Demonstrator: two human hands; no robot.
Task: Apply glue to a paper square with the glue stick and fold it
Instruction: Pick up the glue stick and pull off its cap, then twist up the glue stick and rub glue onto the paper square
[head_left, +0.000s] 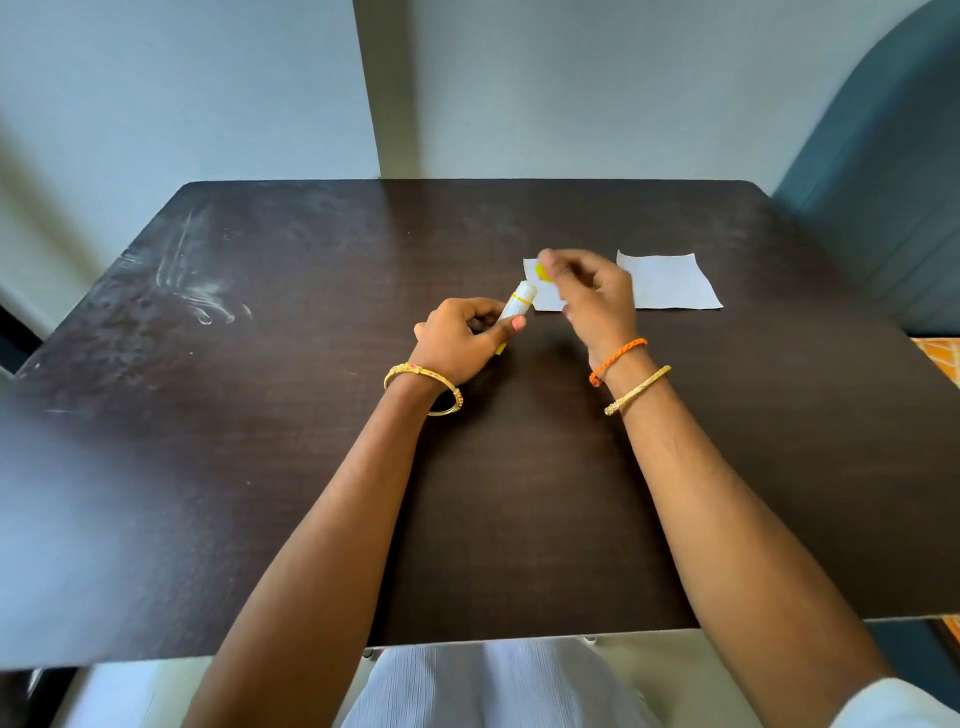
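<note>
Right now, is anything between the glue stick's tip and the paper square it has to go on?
Yes. The right hand, holding the yellow cap, hovers over the nearer paper square, just beyond the glue stick in the left hand. The far square lies uncovered.

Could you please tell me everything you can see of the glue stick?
The glue stick is a slim white tube with a yellow band near its upper end and yellow at its base. The left hand holds it tilted, its top pointing up and right towards the paper squares. The top looks uncapped; the right hand holds a small yellow piece, probably the cap, though it is blurred.
</note>
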